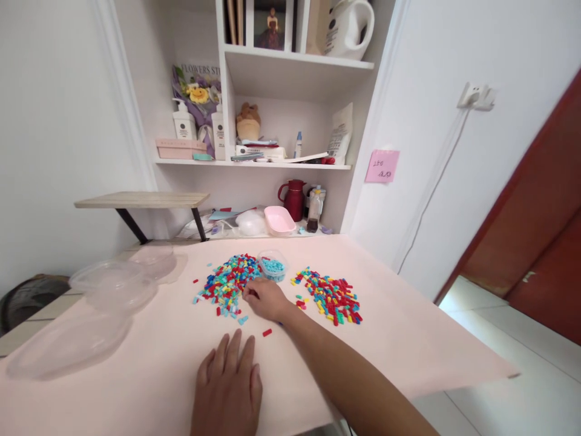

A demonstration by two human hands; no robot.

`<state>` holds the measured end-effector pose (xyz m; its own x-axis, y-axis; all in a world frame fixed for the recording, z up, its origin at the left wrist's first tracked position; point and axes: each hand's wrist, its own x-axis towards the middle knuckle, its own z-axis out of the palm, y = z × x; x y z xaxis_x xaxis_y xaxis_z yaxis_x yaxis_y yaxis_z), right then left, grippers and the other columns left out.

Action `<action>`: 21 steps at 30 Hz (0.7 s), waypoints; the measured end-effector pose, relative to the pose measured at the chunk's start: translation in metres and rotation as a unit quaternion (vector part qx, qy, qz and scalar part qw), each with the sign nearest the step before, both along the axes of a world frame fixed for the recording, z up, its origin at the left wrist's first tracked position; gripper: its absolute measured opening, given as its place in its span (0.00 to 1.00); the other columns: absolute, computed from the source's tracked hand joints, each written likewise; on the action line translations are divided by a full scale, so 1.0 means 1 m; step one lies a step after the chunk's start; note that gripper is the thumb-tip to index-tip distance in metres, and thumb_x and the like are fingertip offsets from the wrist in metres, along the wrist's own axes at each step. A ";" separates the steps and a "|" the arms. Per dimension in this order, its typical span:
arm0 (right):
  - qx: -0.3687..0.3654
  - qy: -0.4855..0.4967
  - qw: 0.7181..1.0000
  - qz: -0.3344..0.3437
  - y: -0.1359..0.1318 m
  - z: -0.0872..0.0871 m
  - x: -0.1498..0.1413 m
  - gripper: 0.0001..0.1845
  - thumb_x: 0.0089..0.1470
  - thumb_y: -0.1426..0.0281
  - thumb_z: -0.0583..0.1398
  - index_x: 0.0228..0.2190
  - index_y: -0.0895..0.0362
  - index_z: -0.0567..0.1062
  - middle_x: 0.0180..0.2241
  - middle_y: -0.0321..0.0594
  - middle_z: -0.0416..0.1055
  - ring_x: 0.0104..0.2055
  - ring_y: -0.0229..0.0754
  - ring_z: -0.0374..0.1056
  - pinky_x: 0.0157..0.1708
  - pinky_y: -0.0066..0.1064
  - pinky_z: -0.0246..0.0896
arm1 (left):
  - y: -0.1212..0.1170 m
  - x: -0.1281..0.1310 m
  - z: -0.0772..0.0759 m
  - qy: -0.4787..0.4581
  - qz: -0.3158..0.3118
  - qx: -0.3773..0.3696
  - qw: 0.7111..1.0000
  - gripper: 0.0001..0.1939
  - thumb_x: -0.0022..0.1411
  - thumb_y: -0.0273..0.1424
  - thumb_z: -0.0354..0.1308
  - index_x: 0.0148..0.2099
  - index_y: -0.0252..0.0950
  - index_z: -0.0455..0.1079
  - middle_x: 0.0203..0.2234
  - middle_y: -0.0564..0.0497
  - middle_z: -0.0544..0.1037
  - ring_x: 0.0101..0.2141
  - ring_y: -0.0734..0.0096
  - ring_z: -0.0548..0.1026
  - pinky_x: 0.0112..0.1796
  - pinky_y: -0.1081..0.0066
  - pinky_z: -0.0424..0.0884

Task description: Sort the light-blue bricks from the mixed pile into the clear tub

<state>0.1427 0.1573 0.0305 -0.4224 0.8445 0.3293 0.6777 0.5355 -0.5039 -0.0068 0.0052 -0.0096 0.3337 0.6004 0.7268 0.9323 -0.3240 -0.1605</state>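
Observation:
My right hand (265, 298) is at the near right edge of a mixed pile of small plastic bricks (231, 275) in blue, red, yellow and green. Its fingers are curled together, and whatever they may pinch is hidden. Just behind that hand stands a small clear container (273, 266) with light blue bricks in it. My left hand (229, 384) lies palm down on the pink tabletop (149, 363), fingers stretched out and holding nothing. A single red brick (267, 332) lies between the two hands. Another pile of bricks (333, 297), mostly red and yellow, spreads to the right of my right hand.
Several clear plastic containers (111, 281) stand along the table's left side. A small wooden shelf (143, 200) rises at the back left. Behind the table are a pink tray (279, 221), a red jug (295, 200) and a bottle of dark liquid (314, 212). Shelves stand above.

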 end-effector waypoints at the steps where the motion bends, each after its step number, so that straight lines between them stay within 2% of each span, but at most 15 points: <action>1: -0.005 0.006 1.000 -0.002 0.001 0.001 0.000 0.06 0.55 0.75 0.59 0.30 0.53 0.75 0.35 0.35 0.75 0.41 0.40 0.68 0.43 0.30 0.58 | 0.002 -0.001 0.000 0.001 0.000 -0.008 1.000 0.20 0.63 0.30 0.50 0.55 0.43 0.73 0.53 0.50 0.77 0.52 0.59 0.73 0.51 0.58 0.61; 6: -0.028 0.048 0.998 -0.024 0.005 0.004 0.004 0.05 0.56 0.73 0.60 0.31 0.54 0.76 0.37 0.36 0.76 0.40 0.40 0.69 0.42 0.29 0.60 | 0.010 -0.003 0.004 -0.001 -0.003 -0.066 0.998 0.21 0.64 0.31 0.50 0.57 0.46 0.71 0.54 0.50 0.77 0.53 0.58 0.73 0.49 0.57 0.62; 11: -0.071 0.087 0.993 -0.039 0.005 0.005 0.004 0.15 0.59 0.79 0.52 0.34 0.55 0.77 0.34 0.36 0.77 0.36 0.38 0.71 0.37 0.27 0.62 | 0.011 -0.002 0.001 -0.005 -0.008 -0.073 0.997 0.21 0.64 0.31 0.51 0.58 0.46 0.71 0.55 0.49 0.76 0.54 0.58 0.73 0.50 0.57 0.63; 13: -0.088 0.097 0.991 -0.036 0.002 0.006 0.004 0.16 0.58 0.80 0.51 0.34 0.55 0.77 0.34 0.36 0.77 0.36 0.38 0.72 0.35 0.27 0.62 | 0.010 0.000 -0.004 -0.008 -0.004 -0.069 0.998 0.22 0.63 0.31 0.51 0.58 0.46 0.70 0.55 0.50 0.76 0.55 0.59 0.72 0.51 0.58 0.63; 17: -0.126 0.085 0.988 -0.017 -0.013 0.012 0.007 0.07 0.55 0.74 0.58 0.32 0.54 0.77 0.33 0.35 0.77 0.36 0.41 0.71 0.35 0.29 0.61 | 0.010 0.004 -0.014 -0.037 0.025 -0.047 0.998 0.22 0.62 0.30 0.52 0.58 0.45 0.70 0.56 0.50 0.75 0.56 0.58 0.70 0.54 0.56 0.61; 19: -0.108 0.044 0.993 0.000 -0.021 0.015 0.010 0.01 0.52 0.70 0.64 0.30 0.53 0.77 0.34 0.36 0.76 0.39 0.43 0.70 0.39 0.31 0.60 | 0.012 0.005 -0.018 -0.034 0.024 -0.026 0.999 0.22 0.61 0.29 0.53 0.57 0.46 0.71 0.56 0.51 0.76 0.55 0.60 0.71 0.53 0.57 0.62; 21: -0.075 0.003 0.997 0.013 -0.029 0.017 0.010 0.07 0.47 0.69 0.68 0.31 0.53 0.78 0.38 0.37 0.76 0.44 0.45 0.68 0.45 0.34 0.58 | 0.013 0.005 -0.022 -0.025 0.022 -0.008 0.999 0.22 0.60 0.29 0.53 0.56 0.47 0.71 0.55 0.52 0.76 0.54 0.61 0.72 0.53 0.58 0.62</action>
